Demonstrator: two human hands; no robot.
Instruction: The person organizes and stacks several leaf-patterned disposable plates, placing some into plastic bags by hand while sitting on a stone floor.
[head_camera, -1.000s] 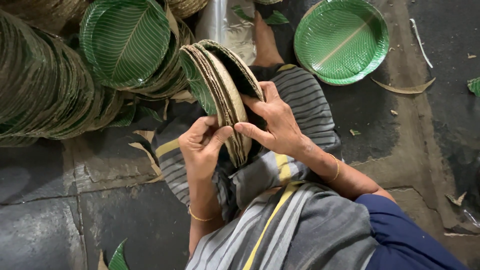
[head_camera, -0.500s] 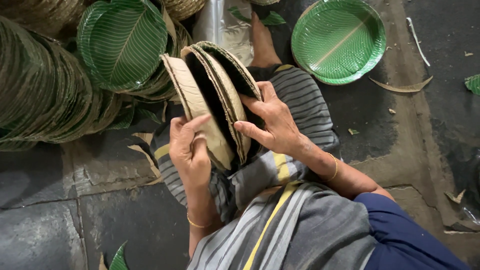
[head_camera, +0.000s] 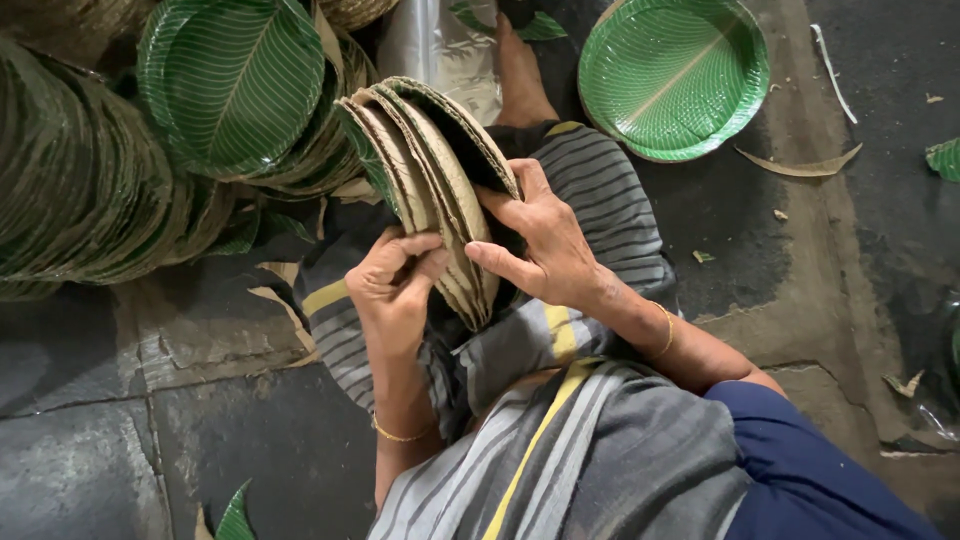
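Observation:
A stack of green leaf plates (head_camera: 425, 170) with tan paper backs stands on edge in my lap, over a grey striped cloth. My right hand (head_camera: 545, 245) grips the stack from the right, thumb across its lower edge. My left hand (head_camera: 395, 285) presses against the stack's left face, fingers curled on the nearest plate's rim. Both hands hold the same stack together.
A long row of stacked leaf plates (head_camera: 90, 190) curves along the left. A pile topped by a green plate (head_camera: 235, 80) lies at upper left. One single green plate (head_camera: 675, 75) rests on the dark stone floor at upper right. A bare foot (head_camera: 520, 70) and leaf scraps (head_camera: 800, 165) lie nearby.
The left hand had pulled one plate away from the stack, opening a gap. Now that plate is pressed back and the stack is closed between both hands.

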